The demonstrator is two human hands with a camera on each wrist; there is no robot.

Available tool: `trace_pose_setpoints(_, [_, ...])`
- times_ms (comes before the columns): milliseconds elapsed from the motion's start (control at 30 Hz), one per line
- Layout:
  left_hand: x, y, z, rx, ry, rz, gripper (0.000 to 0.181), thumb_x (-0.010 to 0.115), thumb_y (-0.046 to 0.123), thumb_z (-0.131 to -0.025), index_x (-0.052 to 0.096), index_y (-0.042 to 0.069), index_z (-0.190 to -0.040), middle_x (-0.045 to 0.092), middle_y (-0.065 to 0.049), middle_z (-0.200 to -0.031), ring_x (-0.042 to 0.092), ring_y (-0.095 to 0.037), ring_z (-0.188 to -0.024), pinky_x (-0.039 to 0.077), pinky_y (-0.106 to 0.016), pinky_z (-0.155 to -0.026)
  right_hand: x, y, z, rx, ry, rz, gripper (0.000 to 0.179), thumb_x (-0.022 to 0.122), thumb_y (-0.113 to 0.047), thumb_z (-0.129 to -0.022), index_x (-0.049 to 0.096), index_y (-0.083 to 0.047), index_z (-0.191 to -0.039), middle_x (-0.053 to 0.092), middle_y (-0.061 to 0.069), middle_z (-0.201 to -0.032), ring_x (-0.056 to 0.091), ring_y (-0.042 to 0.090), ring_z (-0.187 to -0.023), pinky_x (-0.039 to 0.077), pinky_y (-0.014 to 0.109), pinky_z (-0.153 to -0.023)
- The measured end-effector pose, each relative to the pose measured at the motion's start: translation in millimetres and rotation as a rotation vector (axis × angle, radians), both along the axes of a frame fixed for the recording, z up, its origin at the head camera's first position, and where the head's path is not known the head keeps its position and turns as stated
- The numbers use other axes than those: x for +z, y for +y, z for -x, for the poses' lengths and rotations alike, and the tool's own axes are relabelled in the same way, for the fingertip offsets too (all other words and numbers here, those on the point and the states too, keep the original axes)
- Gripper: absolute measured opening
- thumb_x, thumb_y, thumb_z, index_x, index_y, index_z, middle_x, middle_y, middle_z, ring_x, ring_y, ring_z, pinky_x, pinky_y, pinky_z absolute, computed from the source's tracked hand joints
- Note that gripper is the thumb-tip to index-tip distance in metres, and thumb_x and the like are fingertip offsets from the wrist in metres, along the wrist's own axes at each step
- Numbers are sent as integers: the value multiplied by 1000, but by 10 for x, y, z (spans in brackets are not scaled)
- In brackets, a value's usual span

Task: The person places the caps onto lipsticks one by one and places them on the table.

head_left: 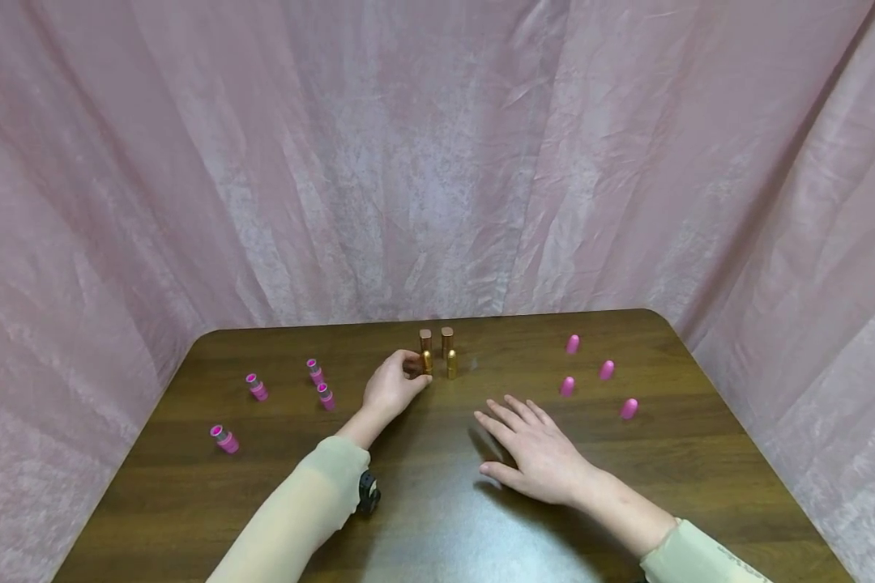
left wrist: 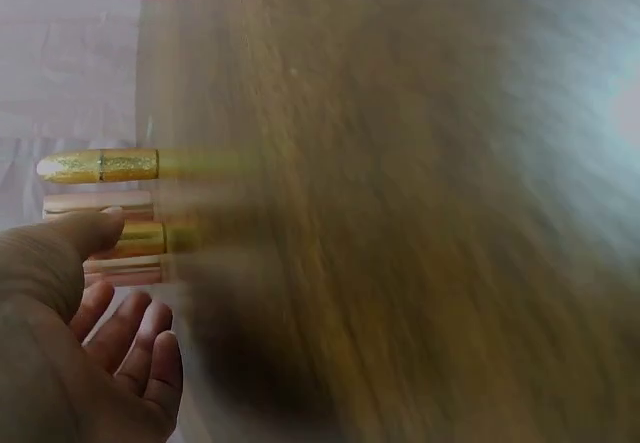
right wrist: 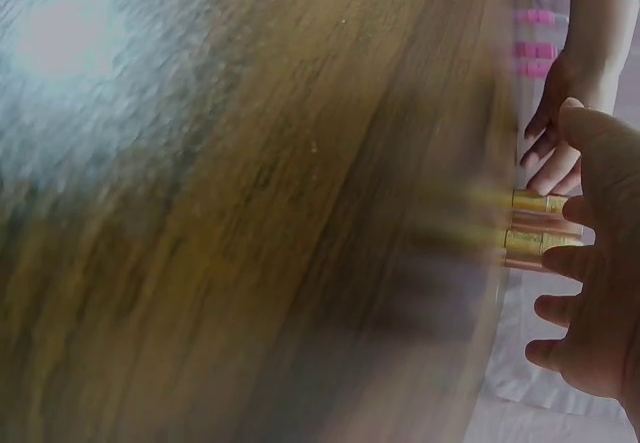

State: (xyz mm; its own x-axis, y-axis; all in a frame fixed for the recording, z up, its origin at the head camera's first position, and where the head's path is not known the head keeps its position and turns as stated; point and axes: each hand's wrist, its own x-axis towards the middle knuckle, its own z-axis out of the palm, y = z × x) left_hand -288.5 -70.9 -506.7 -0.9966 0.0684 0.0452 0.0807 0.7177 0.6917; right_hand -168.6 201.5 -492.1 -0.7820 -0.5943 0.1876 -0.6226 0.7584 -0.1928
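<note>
My left hand (head_left: 395, 387) reaches in from the left beside a gold bullet-shaped lipstick tube (head_left: 427, 363). Its thumb lies across the front of that tube in the left wrist view, while the other fingers are loosely bent and apart from it. A second gold lipstick tube (head_left: 451, 365) stands upright just to the right. Behind them are two upright rose-gold square-topped tubes (head_left: 447, 338). My right hand (head_left: 535, 453) hovers palm down over the table's right half, fingers spread, holding nothing.
Several pink tubes with silver collars and open tops, such as this one (head_left: 224, 439), stand on the left of the wooden table (head_left: 423, 518). On the right stand several rounded pink pieces (head_left: 629, 408). A pink curtain (head_left: 437, 162) hangs behind the table.
</note>
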Motion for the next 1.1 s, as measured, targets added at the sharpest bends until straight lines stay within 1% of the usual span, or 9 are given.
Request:
trace_pose_setpoints(100, [48, -48, -79, -3, 31, 53, 60, 77, 40, -90, 58, 13, -140, 63, -8, -131, 61, -28, -115, 48, -50, -95, 15, 53, -9, -15, 4, -1, 76, 63, -59, -95, 45, -18, -156, 40, 10, -160, 30, 37, -149, 19, 58, -120])
trace_pose_setpoints(233, [158, -98, -220, -68, 109, 199, 79, 71, 51, -92, 42, 16, -156, 49, -12, -151, 45, -37, -135, 37, -57, -109, 58, 163, -17, -43, 8, 3, 75, 64, -58, -95, 46, -18, -156, 40, 9, -160, 29, 37, -150, 19, 57, -120])
trace_pose_setpoints(333, [250, -102, -342, -146, 172, 316, 87, 66, 58, -93, 31, 18, -162, 38, -12, -160, 35, -39, -143, 29, -59, -114, 89, 272, -27, -67, 10, 14, 75, 66, -56, -95, 46, -17, -155, 41, 10, -160, 29, 37, -150, 19, 57, -120])
trace_pose_setpoints(467, [383, -45, -516, -258, 262, 438, 90, 61, 64, -93, 28, 18, -163, 31, -13, -164, 30, -37, -148, 23, -56, -119, 130, 461, -39, -104, 38, 9, 74, 65, -55, -96, 46, -15, -155, 42, 11, -159, 30, 38, -149, 20, 59, -119])
trace_pose_setpoints(667, [567, 147, -776, -423, 372, 540, 90, 58, 68, -93, 28, 21, -163, 28, -12, -166, 24, -33, -152, 11, -53, -123, 252, 811, -39, -190, 34, 26, 73, 65, -52, -97, 44, -14, -156, 42, 14, -159, 30, 41, -148, 19, 61, -118])
trace_pose_setpoints(767, [598, 249, -883, -508, 385, 591, 91, 52, 72, -94, 23, 23, -164, 20, -9, -169, 18, -31, -154, 9, -55, -123, 300, 987, -22, -243, 13, 22, 73, 64, -51, -98, 42, -14, -157, 39, 16, -159, 27, 42, -149, 18, 63, -118])
trace_pose_setpoints(900, [578, 372, -990, -629, 399, 627, 90, 43, 76, -96, 14, 27, -166, 10, -7, -171, 12, -29, -156, 7, -55, -123, 341, 1205, 3, -302, 3, 20, 75, 68, -48, -97, 43, -10, -156, 40, 19, -159, 27, 46, -147, 21, 68, -114])
trace_pose_setpoints(967, [569, 436, -1032, -691, 406, 637, 89, 41, 76, -96, 11, 28, -166, 7, -6, -171, 10, -28, -156, 5, -54, -123, 354, 1305, 23, -327, -2, 22, 74, 70, -45, -96, 44, -8, -154, 42, 21, -156, 31, 49, -144, 24, 72, -109])
trace_pose_setpoints(1100, [541, 584, -1111, -791, 422, 662, 88, 43, 75, -96, 14, 28, -166, 8, -6, -171, 11, -27, -156, 6, -54, -123, 345, 1475, 77, -375, -24, 18, 70, 75, -38, -94, 49, -5, -150, 53, 25, -145, 38, 54, -137, 29, 75, -103])
